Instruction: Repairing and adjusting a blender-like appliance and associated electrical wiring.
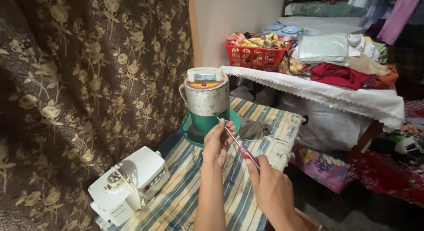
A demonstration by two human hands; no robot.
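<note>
My right hand (269, 187) grips a slim screwdriver (236, 143) by its red handle, the metal shaft pointing up and to the left. My left hand (217, 142) is raised in front of me with its fingertips pinching the shaft near the tip. Both hands hover above a table covered with a blue and cream striped cloth (185, 200). Just beyond my left hand stands a metal jug (206, 98) on a green base.
A small white sewing machine (129, 183) sits at the table's near left. A flowered brown curtain (88, 80) hangs on the left. At the back right, a white-draped table (353, 96) carries a red basket (255, 56) and folded clothes.
</note>
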